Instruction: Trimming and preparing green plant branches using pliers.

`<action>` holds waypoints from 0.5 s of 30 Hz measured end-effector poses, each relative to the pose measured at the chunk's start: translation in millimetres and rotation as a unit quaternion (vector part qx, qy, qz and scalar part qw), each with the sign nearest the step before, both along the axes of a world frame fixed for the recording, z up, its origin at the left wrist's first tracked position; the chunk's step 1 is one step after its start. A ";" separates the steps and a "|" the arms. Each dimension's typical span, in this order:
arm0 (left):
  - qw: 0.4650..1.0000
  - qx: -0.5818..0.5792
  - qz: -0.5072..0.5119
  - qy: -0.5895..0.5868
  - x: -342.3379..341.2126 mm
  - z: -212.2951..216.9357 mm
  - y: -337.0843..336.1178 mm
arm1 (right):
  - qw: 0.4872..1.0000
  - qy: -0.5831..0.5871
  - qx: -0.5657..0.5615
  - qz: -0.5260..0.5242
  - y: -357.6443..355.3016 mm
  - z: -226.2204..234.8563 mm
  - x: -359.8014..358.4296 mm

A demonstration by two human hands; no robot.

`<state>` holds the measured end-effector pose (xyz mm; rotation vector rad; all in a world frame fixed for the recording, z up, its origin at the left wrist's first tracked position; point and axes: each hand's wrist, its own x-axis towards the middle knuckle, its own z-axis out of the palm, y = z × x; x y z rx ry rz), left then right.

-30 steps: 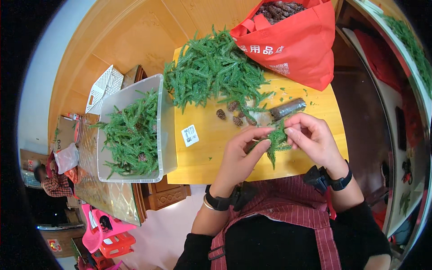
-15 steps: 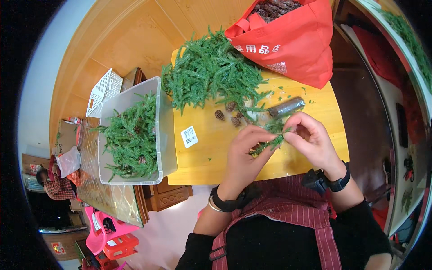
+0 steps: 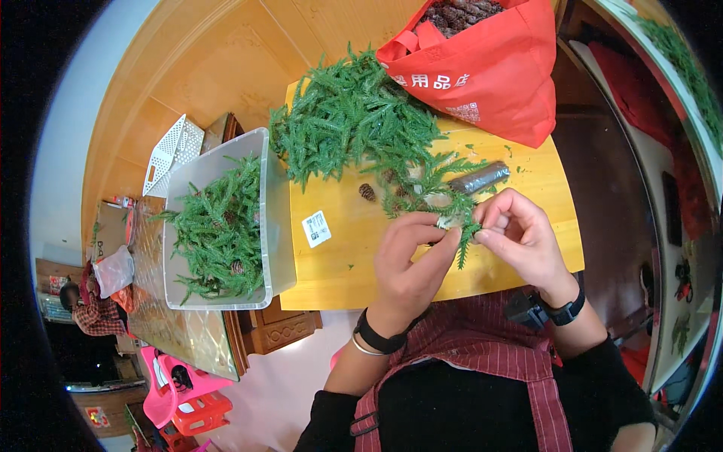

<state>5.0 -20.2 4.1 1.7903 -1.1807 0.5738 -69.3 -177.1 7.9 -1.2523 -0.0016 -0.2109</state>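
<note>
Over the near edge of the yellow wooden table [image 3: 339, 271], both hands are working together on a small green fir sprig [image 3: 461, 239]. Left hand [image 3: 410, 260] is curling in, fingertips pinching the sprig's stem end; right hand [image 3: 520, 233] is pinching the same sprig from the other side, thumb and forefinger closing on it, so the twig is hanging between them just above the tabletop. Just beyond, a loose pine cone [image 3: 367, 191] is lying beside a big heap of fir branches [image 3: 354, 120]. A dark foil-wrapped roll [image 3: 480, 178] is resting near the right hand. More greenery is filling the clear plastic bin [image 3: 275, 226] at left, and a red bag [image 3: 489, 68] is sitting at the far edge.
</note>
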 end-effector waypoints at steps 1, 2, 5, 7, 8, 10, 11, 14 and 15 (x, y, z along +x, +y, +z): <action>1.000 0.000 -0.001 -0.001 0.0 0.2 -0.3 | 1.000 -0.003 0.005 -0.003 -0.1 0.3 -0.2; 1.000 -0.001 -0.002 -0.001 -0.1 0.6 -1.0 | 1.000 -0.003 0.004 -0.004 0.3 1.2 -0.4; 1.000 -0.012 -0.002 0.007 0.1 -0.9 -2.5 | 0.999 0.008 0.021 -0.023 1.7 1.9 -1.1; 0.999 -0.027 -0.003 0.024 0.4 -3.1 -2.1 | 0.999 0.037 0.012 -0.018 2.0 1.5 -1.9; 0.999 -0.027 -0.002 0.024 0.2 -3.7 -1.8 | 0.999 0.037 0.013 -0.017 3.1 1.0 -1.8; 0.999 -0.033 -0.007 0.037 -0.5 -2.9 -3.2 | 0.999 0.017 0.006 -0.030 4.1 2.5 -2.8; 0.999 -0.033 -0.009 0.037 -0.5 -2.5 -3.8 | 0.999 0.017 0.005 -0.031 3.6 2.8 -3.0; 0.998 -0.040 -0.018 0.049 -0.5 -2.7 -3.1 | 1.000 0.002 0.010 -0.025 4.1 2.1 -2.5; 0.997 -0.045 -0.026 0.061 -0.1 -3.4 -3.3 | 1.000 0.000 0.007 -0.025 4.3 2.4 -2.8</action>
